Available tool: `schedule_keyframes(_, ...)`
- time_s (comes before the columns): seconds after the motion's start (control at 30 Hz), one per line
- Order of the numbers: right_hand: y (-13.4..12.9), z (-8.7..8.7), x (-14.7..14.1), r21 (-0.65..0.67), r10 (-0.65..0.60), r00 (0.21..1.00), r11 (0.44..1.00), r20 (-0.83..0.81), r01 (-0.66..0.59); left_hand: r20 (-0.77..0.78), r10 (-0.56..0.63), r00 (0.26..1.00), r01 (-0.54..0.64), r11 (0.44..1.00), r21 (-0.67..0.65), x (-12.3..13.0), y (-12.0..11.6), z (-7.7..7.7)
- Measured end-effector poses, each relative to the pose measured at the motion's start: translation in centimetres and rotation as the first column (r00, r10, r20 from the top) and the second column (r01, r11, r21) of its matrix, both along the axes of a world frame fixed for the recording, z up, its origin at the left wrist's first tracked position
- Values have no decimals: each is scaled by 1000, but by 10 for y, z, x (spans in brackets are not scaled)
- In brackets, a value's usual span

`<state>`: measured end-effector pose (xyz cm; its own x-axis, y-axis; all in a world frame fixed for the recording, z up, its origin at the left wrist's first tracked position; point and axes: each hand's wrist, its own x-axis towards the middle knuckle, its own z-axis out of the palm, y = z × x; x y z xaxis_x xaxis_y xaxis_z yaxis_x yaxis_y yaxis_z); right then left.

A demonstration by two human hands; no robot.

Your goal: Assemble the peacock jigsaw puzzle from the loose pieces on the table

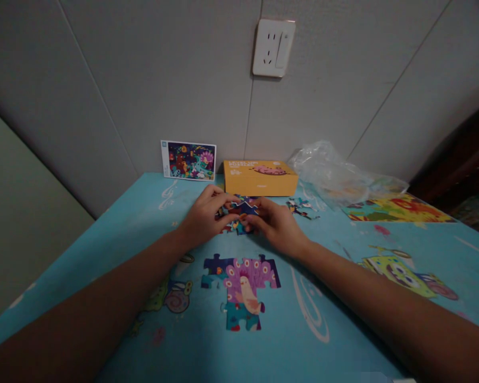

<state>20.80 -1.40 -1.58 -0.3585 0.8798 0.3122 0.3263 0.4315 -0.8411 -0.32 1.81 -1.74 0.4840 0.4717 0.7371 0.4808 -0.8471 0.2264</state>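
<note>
Bridging left hand and right hand: dark puzzle piece

Grey panelled wall; white socket.

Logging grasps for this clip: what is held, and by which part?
A dark-blue jigsaw piece: left hand at its left edge, right hand at its right edge.

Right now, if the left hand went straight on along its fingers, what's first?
Probably the right hand, just past the dark puzzle piece that the left hand seems to hold; exact depth is unclear.
</note>
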Motion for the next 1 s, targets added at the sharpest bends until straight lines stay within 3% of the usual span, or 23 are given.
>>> schedule_keyframes(0.13,-1,4,0,-10,-1,995,1000,95,2,60,-3,998,2,1000,20,3,-4,5)
schedule_keyframes(0.3,-5,13,4,52,124,971,989,205,-138,103,-3,995,5,1000,-14,4,-8,5)
schedule_keyframes(0.43,-6,12,3,14,154,960,987,234,-161,113,-5,994,8,1000,-23,2,-8,5)
schedule_keyframes(0.73,-6,10,3,82,67,943,992,326,-99,113,8,994,-9,1000,4,4,-8,7)
schedule_keyframes(0.93,-5,14,3,162,7,908,983,419,-82,224,117,967,-105,992,-65,4,-6,4)
schedule_keyframes(1.0,-3,17,5,216,-89,866,976,491,-22,248,163,955,-160,987,-35,3,-5,4)
